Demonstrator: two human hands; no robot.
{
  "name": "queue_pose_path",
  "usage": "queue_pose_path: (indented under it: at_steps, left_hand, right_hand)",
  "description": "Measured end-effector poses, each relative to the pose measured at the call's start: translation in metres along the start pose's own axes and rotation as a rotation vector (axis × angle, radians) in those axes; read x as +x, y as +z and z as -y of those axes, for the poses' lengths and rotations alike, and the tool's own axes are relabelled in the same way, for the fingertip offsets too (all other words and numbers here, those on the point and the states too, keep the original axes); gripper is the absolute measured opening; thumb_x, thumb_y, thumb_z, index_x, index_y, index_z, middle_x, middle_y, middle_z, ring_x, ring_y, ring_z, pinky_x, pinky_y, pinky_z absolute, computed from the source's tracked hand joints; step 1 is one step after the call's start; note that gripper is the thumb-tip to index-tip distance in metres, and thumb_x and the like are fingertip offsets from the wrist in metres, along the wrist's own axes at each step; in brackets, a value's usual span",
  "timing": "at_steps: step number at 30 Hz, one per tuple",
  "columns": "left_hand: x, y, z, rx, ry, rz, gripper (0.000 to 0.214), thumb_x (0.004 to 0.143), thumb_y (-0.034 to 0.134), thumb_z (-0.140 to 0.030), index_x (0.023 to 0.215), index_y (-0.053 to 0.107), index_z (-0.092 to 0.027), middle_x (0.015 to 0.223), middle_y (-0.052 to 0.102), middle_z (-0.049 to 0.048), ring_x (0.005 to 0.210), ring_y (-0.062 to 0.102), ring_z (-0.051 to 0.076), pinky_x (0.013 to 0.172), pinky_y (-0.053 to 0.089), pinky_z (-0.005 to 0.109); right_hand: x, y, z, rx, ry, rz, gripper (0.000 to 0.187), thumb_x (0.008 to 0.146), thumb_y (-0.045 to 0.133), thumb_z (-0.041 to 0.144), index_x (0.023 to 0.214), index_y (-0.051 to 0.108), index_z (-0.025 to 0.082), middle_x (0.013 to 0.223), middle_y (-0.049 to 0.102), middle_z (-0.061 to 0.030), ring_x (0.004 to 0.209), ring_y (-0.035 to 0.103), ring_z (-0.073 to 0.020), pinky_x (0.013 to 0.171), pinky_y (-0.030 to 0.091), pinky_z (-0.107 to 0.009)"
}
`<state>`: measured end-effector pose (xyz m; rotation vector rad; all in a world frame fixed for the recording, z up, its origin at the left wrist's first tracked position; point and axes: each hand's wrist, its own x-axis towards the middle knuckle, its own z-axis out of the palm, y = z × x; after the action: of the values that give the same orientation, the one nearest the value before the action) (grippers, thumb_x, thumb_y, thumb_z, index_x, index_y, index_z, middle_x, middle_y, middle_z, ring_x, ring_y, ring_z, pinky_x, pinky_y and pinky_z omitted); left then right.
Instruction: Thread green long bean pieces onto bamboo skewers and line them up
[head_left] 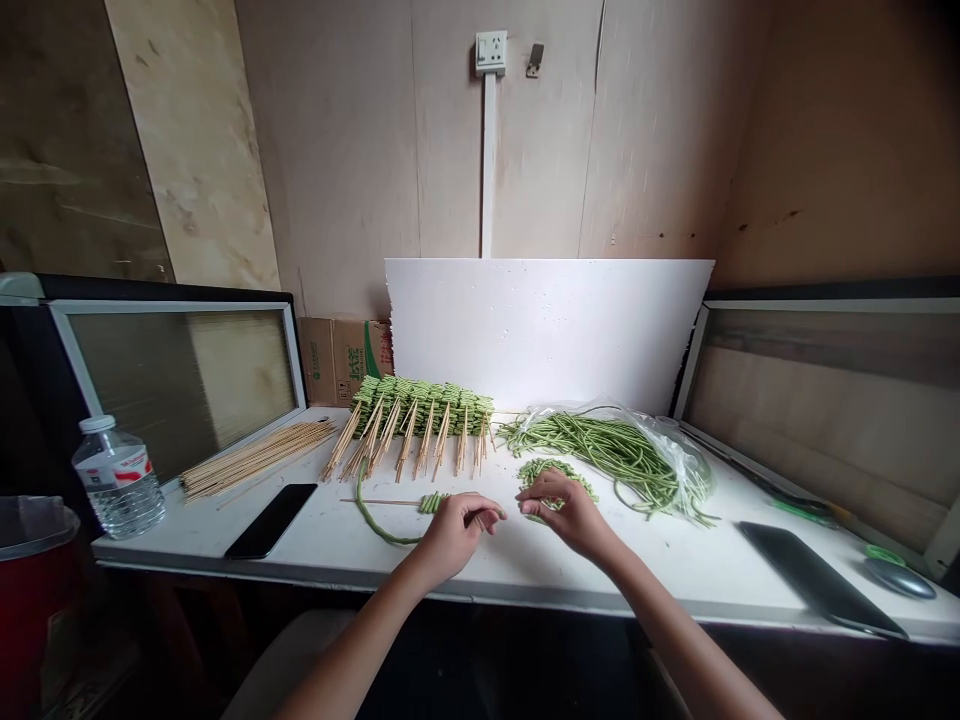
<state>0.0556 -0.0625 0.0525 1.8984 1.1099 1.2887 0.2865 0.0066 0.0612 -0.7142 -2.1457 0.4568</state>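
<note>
A long green bean (377,530) curves over the white tabletop and runs into my left hand (461,528), whose fingers are closed around it. Across a small gap, my right hand (564,508) is pinched, thumb against fingers; whatever lies between the fingertips is too small to make out. Behind and partly under the right hand lies a pile of short cut bean pieces (536,467). A bamboo skewer (382,501) lies flat left of my left hand, with several bean pieces (432,502) threaded at its right end, partly hidden by that hand.
Finished bean skewers (424,405) are stacked at the back. Bare skewers (259,455), a black phone (271,520) and a water bottle (120,480) are left. Rightward lie long beans (607,445) in a plastic bag (686,460), and a dark flat slab (817,575).
</note>
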Motion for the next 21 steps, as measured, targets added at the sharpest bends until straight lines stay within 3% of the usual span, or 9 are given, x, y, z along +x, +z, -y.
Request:
queue_pose_path:
  at_steps: [3, 7, 14, 18, 21]
  left_hand:
    - [0.001, 0.0, 0.002, 0.016, -0.033, -0.035, 0.038, 0.1, 0.054, -0.043, 0.107, 0.079, -0.016, 0.085, 0.07, 0.0073, 0.071, 0.061, 0.016, 0.068, 0.05, 0.028]
    - [0.002, 0.002, 0.009, 0.012, -0.028, -0.057, 0.038, 0.101, 0.053, -0.043, 0.112, 0.077, -0.016, 0.095, 0.066, 0.0079, 0.066, 0.057, 0.012, 0.065, 0.05, 0.027]
    - [0.002, 0.001, 0.011, 0.051, -0.024, -0.043, 0.03, 0.099, 0.059, -0.04, 0.111, 0.079, -0.021, 0.106, 0.06, 0.0088, 0.081, 0.061, 0.015, 0.071, 0.054, 0.027]
    - [0.001, 0.002, 0.011, 0.047, -0.023, -0.037, 0.028, 0.099, 0.06, -0.038, 0.11, 0.078, -0.02, 0.105, 0.061, 0.0086, 0.08, 0.062, 0.015, 0.073, 0.056, 0.028]
    - [0.001, 0.004, 0.011, 0.016, -0.022, -0.051, 0.024, 0.097, 0.061, -0.032, 0.11, 0.076, -0.019, 0.108, 0.062, 0.0089, 0.083, 0.064, 0.015, 0.078, 0.059, 0.03]
  right_hand:
    - [-0.003, 0.0, -0.023, -0.189, 0.063, -0.005, 0.029, 0.099, 0.062, 0.044, 0.098, 0.082, 0.023, 0.085, 0.074, -0.0098, 0.084, 0.064, -0.0277, 0.073, 0.051, -0.041]
    - [-0.009, 0.005, -0.038, -0.275, 0.136, 0.045, 0.02, 0.092, 0.07, 0.039, 0.09, 0.082, 0.023, 0.086, 0.076, -0.0087, 0.082, 0.067, -0.0268, 0.073, 0.053, -0.04]
    - [-0.014, -0.001, -0.04, -0.479, 0.025, 0.085, 0.024, 0.082, 0.079, 0.044, 0.069, 0.077, 0.024, 0.077, 0.072, -0.0075, 0.083, 0.061, -0.0279, 0.072, 0.051, -0.04]
    - [-0.015, -0.001, -0.044, -0.47, 0.053, 0.09, 0.025, 0.085, 0.078, 0.046, 0.072, 0.077, 0.024, 0.077, 0.072, -0.0072, 0.084, 0.06, -0.0281, 0.071, 0.049, -0.039]
    - [-0.011, -0.001, -0.041, -0.369, 0.086, 0.039, 0.037, 0.095, 0.065, 0.053, 0.079, 0.078, 0.022, 0.08, 0.072, -0.008, 0.084, 0.061, -0.0275, 0.073, 0.05, -0.04]
